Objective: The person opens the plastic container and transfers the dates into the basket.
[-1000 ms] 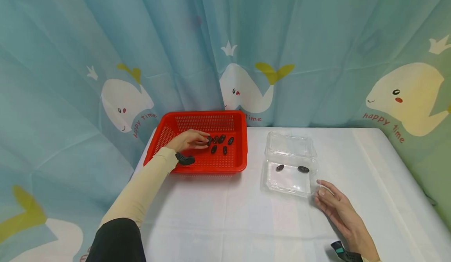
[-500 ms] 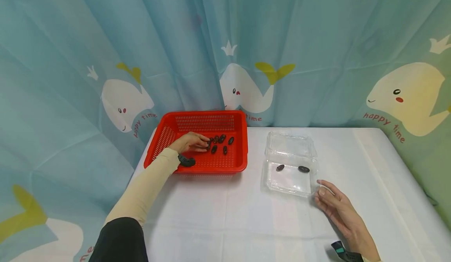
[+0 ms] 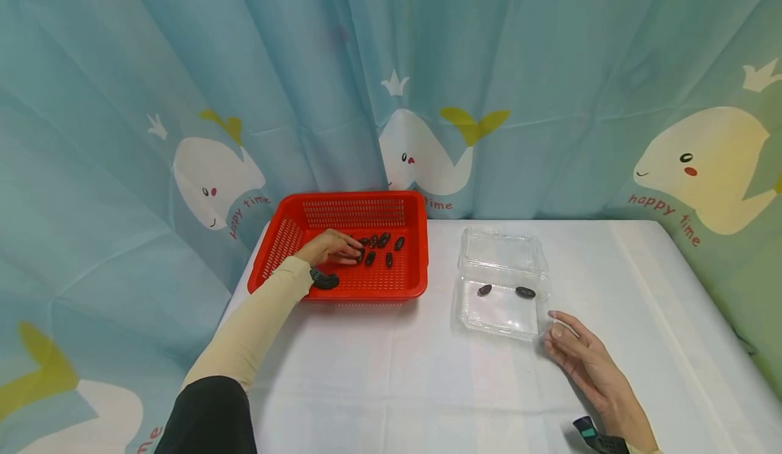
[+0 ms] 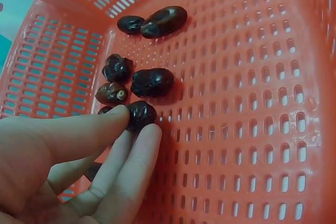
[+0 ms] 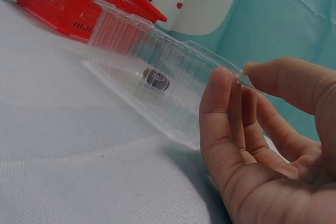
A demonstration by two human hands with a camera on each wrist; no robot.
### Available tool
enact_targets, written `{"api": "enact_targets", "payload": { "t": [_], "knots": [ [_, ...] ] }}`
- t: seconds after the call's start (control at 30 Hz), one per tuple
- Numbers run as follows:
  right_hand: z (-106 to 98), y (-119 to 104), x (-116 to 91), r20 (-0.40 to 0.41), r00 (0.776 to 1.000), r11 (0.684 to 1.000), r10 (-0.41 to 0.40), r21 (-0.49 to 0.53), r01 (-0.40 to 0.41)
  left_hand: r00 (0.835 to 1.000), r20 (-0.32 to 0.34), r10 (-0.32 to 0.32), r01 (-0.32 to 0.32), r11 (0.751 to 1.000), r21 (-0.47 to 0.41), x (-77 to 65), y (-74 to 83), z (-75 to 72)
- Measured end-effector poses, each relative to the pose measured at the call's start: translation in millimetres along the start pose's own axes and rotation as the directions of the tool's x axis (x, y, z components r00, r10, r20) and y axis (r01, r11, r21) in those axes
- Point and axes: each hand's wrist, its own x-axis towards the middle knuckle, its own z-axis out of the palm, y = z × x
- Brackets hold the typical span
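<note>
Inside the red plastic basket [image 3: 342,292], my left hand [image 3: 330,246] pinches a dark, glossy date [image 4: 142,115] between thumb and fingertips. Several other dates lie on the basket floor just beyond it, among them a plump one [image 4: 152,82] and a long one [image 4: 164,22]. At the right, an open clear plastic clamshell box [image 3: 501,325] stands on the table with two dates in it, one at left [image 3: 485,290] and one at right [image 3: 525,292]. My right hand [image 3: 586,362] grips the rim of this box at its near right corner, thumb above and fingers below.
A white cloth covers the table [image 3: 452,386]. The box's lid [image 3: 504,250] lies folded back toward the curtain [image 3: 550,101], which hangs right behind the table and has whales printed on it. The basket stands at the table's back left.
My left hand has shifted slightly nearer and lower within the basket, the date moving with it. My right hand and the clear box have stayed in place.
</note>
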Motion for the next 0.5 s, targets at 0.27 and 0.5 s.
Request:
{"api": "enact_targets", "payload": {
  "t": [0.27,0.5],
  "knots": [
    [-0.3,0.9,0.3,0.017,1.0,1.0,-0.015,0.003,0.015,0.999,-0.046,-0.024,0.027,0.998,0.062,1.1,1.5,2.5],
    [-0.7,0.0,-0.4,0.031,0.999,1.0,-0.021,0.017,0.021,0.998,-0.055,-0.025,0.029,0.997,0.067,4.0,0.6,2.1]
  ]
}}
